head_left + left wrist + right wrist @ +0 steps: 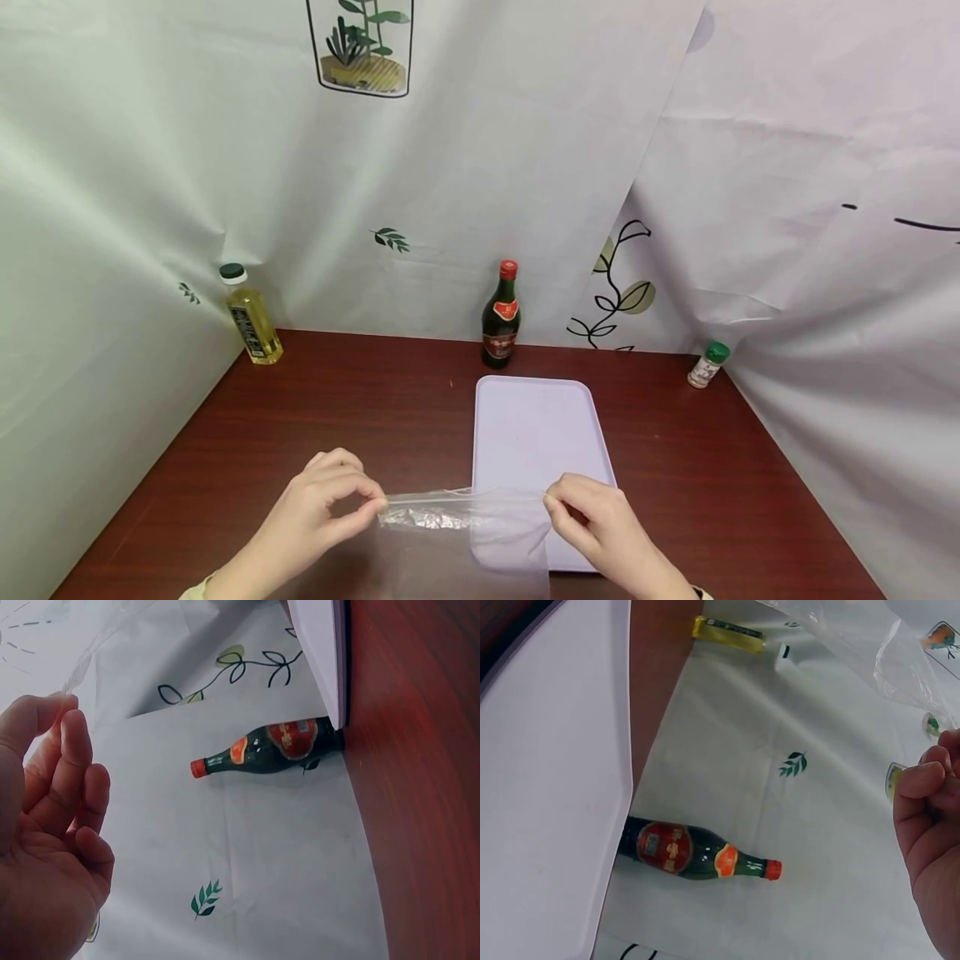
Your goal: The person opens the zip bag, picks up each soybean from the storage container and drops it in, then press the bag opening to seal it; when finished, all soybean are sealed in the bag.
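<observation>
A clear plastic bag (442, 518) is stretched between both hands at the front of the table, its top edge running nearly level. My left hand (322, 500) pinches the bag's left top corner between thumb and index finger. At the right top corner, my right hand (600, 521) pinches it with curled fingers. The bag's right part hangs over the near end of a pale lilac tray (536, 425). In the left wrist view the left hand (56, 795) shows its thumb and finger together on the film. The right wrist view shows film (862, 645) leading to the right hand (934, 817).
Behind the tray stands a dark green bottle (500, 321) with a red cap. An oil bottle (253, 321) is at the back left corner, and a small green-capped shaker (708, 365) at the back right. White printed cloth (450, 167) walls in the dark red table (360, 400).
</observation>
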### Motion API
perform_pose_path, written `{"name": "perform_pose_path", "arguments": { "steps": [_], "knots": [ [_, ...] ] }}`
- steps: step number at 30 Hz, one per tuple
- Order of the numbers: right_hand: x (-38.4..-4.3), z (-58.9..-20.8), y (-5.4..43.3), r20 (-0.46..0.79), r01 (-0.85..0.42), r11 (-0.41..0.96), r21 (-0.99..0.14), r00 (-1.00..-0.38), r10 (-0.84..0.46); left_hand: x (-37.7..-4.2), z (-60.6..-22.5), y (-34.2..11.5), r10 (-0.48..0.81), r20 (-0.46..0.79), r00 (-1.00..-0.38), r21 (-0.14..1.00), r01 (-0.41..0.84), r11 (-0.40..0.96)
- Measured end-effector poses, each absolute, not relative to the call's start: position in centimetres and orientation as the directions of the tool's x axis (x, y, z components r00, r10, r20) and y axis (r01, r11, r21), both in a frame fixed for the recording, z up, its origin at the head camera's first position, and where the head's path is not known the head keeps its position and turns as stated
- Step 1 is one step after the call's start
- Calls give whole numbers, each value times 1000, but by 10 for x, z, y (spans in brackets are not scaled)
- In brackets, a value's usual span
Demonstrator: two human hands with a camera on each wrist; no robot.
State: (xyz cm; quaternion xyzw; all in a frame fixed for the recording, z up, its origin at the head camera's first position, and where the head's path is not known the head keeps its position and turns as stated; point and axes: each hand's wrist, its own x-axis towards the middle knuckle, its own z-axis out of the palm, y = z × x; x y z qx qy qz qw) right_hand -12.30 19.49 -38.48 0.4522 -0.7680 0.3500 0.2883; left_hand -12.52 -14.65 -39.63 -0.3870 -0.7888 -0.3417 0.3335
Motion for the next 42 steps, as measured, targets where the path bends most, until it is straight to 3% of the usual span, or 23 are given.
{"name": "perform_pose_path", "arguments": {
  "steps": [4,9,14,20,25,29,38,42],
  "knots": [
    [-125,-386,190,774,-908,322,-268,-402,-490,-123,-396,-152,356,781,-513,308,813,494],
    [-128,-386,181,765,-892,345,-291,-434,-475,-123,-398,-161,319,771,-551,358,790,498],
    [-143,-390,172,725,-829,406,-385,-544,-423,-132,-400,-165,201,725,-659,523,716,463],
    [-162,-399,157,585,-691,426,-584,-722,-368,-150,-408,-164,8,534,-845,722,461,515],
    [-169,-401,144,386,-489,445,-750,-871,-305,-161,-416,-163,-53,520,-853,720,404,564],
    [-173,-402,133,244,-334,405,-851,-935,-259,-166,-419,-163,-75,534,-842,693,386,609],
    [-182,-404,117,96,-197,348,-916,-953,-288,-170,-420,-167,-102,542,-834,665,352,658],
    [-191,-408,115,132,-252,386,-888,-942,-310,-180,-423,-175,-101,475,-874,677,290,676]
  ]
}}
